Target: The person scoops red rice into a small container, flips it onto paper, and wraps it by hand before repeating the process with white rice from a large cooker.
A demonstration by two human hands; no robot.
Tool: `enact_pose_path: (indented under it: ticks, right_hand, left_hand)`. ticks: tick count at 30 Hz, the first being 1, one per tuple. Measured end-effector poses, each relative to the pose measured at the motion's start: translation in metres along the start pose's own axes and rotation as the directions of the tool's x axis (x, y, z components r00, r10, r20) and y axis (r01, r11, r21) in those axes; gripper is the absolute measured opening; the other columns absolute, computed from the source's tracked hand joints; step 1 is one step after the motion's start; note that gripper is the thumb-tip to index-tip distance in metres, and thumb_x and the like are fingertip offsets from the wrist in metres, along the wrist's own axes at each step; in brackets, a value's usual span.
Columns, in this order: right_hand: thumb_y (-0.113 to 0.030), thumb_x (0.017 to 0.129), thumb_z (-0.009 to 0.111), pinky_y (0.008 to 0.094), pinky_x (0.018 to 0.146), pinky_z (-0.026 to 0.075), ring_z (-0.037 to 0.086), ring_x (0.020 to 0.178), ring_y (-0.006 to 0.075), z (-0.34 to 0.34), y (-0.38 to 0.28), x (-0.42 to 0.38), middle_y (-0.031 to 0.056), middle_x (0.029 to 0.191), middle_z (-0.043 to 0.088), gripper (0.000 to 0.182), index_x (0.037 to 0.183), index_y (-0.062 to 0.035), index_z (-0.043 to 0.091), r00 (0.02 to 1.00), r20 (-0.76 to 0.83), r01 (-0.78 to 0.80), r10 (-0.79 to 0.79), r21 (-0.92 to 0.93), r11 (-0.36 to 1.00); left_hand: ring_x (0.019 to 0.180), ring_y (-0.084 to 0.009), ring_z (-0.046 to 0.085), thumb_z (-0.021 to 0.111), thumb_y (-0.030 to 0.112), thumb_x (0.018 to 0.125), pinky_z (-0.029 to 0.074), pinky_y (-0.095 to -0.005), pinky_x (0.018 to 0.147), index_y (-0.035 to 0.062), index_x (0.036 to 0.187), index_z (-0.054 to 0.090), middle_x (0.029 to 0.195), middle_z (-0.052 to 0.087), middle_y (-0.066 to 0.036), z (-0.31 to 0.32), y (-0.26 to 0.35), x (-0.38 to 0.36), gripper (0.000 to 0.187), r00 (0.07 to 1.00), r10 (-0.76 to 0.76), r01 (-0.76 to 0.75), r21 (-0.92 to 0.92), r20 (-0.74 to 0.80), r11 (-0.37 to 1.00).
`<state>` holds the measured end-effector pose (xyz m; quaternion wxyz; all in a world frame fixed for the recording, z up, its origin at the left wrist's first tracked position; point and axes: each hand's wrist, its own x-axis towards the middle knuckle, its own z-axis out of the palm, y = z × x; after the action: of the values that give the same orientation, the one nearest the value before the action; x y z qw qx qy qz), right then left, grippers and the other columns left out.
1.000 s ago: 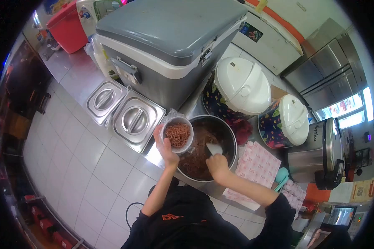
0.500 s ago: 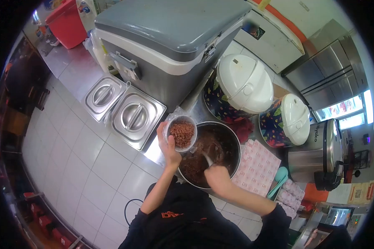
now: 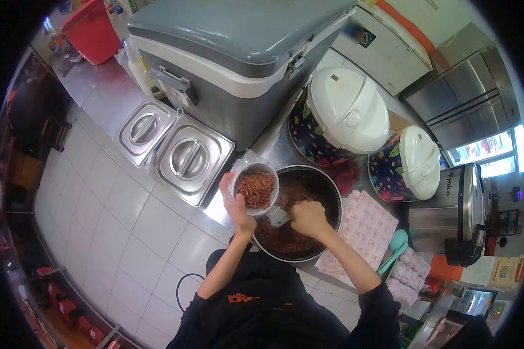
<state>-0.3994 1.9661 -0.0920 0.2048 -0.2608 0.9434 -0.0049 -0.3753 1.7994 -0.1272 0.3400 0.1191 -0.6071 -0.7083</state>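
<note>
My left hand point(image 3: 236, 203) is closed around a small bowl point(image 3: 276, 195) lined with a clear plastic bag. Reddish-brown, grainy food point(image 3: 256, 189) that looks like cooked rice fills the bowl. Just to its right, my right hand point(image 3: 308, 220) grips a pale, wide-bladed spoon point(image 3: 279, 217), whose blade points left toward the underside of the bowl. Both sit over a big round pot point(image 3: 338, 200) with brown food point(image 3: 291, 239) spread along its bottom and sides. My fingers hide the spoon's handle.
Two lidded steel pans point(image 3: 186, 160) stand left of the pot, below a large grey cooler point(image 3: 215, 75). Two patterned jugs with white lids point(image 3: 346, 110), printed paper point(image 3: 361, 230), a turquoise ladle point(image 3: 397, 244), wrapped packs point(image 3: 407, 270) and a steel cooker point(image 3: 442, 215) line the right side.
My right hand has risen from the pot's near side toward its middle, bringing the spoon's blade into view beside the bowl. My left hand holds the bowl almost unmoved.
</note>
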Motion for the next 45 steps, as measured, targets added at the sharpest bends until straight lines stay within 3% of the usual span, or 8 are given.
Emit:
enact_pose_path:
  ticks: [10,16,22,28,30,37,43,45]
  right_hand:
    - [-0.012,0.066,0.057,0.0417,0.07,0.047,0.06,0.078,0.0318,0.004,0.05,-0.028,0.0144,0.08,0.064,0.019,0.081,-0.0097,0.068,0.992,-0.063,-0.081,0.112,0.369,0.926]
    - [-0.011,0.074,0.056,0.0416,0.062,0.043,0.057,0.071,0.0339,-0.061,0.046,-0.096,0.0136,0.074,0.058,0.013,0.082,-0.0053,0.065,0.851,-0.428,-0.132,0.303,0.384,0.914]
    - [-0.012,0.077,0.055,0.0389,0.052,0.044,0.057,0.064,0.0293,-0.065,-0.006,-0.116,0.0094,0.073,0.055,0.024,0.1,-0.008,0.06,0.801,-0.456,-0.374,0.388,0.125,0.919]
    - [-0.007,0.072,0.056,0.0291,0.047,0.045,0.056,0.058,0.0183,0.002,-0.049,-0.103,0.0077,0.077,0.05,0.034,0.105,0.0031,0.056,0.815,-0.532,-0.299,0.228,-0.05,0.953]
    - [-0.005,0.068,0.056,0.0253,0.047,0.045,0.053,0.056,0.0146,0.015,-0.053,-0.099,0.0072,0.077,0.048,0.038,0.104,0.0082,0.055,0.793,-0.608,-0.174,0.033,-0.174,0.969]
    - [-0.003,0.068,0.056,0.0251,0.047,0.045,0.053,0.056,0.0152,0.031,-0.035,-0.09,0.0073,0.076,0.048,0.038,0.104,0.0085,0.055,0.77,-0.638,-0.108,-0.023,-0.166,0.98]
    - [-0.006,0.078,0.055,0.0294,0.046,0.042,0.052,0.051,0.0188,0.01,0.006,-0.094,0.0063,0.069,0.048,0.014,0.092,-0.0029,0.058,0.611,-0.77,-0.031,0.183,0.208,0.978]
    - [-0.011,0.087,0.048,0.0261,0.044,0.039,0.047,0.045,0.013,0.006,0.023,-0.1,0.008,0.058,0.047,0.013,0.092,-0.0004,0.055,0.76,-0.324,0.046,0.564,0.891,0.451]
  left_hand:
    - [0.102,-0.0205,0.045,0.041,0.055,0.085,0.031,-0.0314,0.091,-0.0017,0.115,0.042,0.108,0.047,-0.01,-0.009,-0.003,0.008,0.064,0.992,-0.1,0.108,-0.121,0.073,0.987]
    - [0.109,-0.0265,0.046,0.047,0.048,0.085,0.032,-0.0329,0.094,0.0046,0.116,0.046,0.111,0.052,-0.015,-0.009,0.045,0.012,0.054,0.885,-0.282,0.221,0.198,0.371,0.955]
    - [0.109,-0.0329,0.047,0.048,0.041,0.087,0.034,-0.0372,0.093,0.0048,0.115,0.046,0.113,0.052,-0.02,0.022,0.047,-0.004,0.046,0.784,-0.373,0.194,0.375,0.496,0.906]
    - [0.107,-0.0379,0.049,0.045,0.042,0.088,0.036,-0.0411,0.088,0.0061,0.115,0.044,0.112,0.053,-0.022,0.033,0.028,-0.01,0.045,0.74,-0.501,0.254,0.502,0.45,0.827]
    - [0.105,-0.04,0.05,0.044,0.041,0.088,0.037,-0.0425,0.087,0.0065,0.116,0.043,0.11,0.054,-0.023,0.033,0.026,-0.013,0.044,0.721,-0.543,0.258,0.561,0.43,0.787]
    - [0.097,-0.0434,0.053,0.041,0.039,0.09,0.039,-0.0437,0.083,0.0059,0.113,0.042,0.099,0.057,-0.026,0.028,0.03,-0.02,0.04,0.708,-0.546,0.243,0.572,0.447,0.784]
    - [0.101,-0.0342,0.053,0.039,0.041,0.091,0.037,-0.0393,0.087,0.0066,0.114,0.043,0.104,0.056,-0.021,0.012,0.029,-0.013,0.042,0.75,-0.433,0.226,0.422,0.5,0.878]
    - [0.103,-0.0343,0.051,0.037,0.042,0.091,0.036,-0.0386,0.089,0.0067,0.116,0.043,0.109,0.054,-0.021,0.01,0.035,-0.011,0.044,0.734,-0.445,0.216,0.446,0.513,0.869]
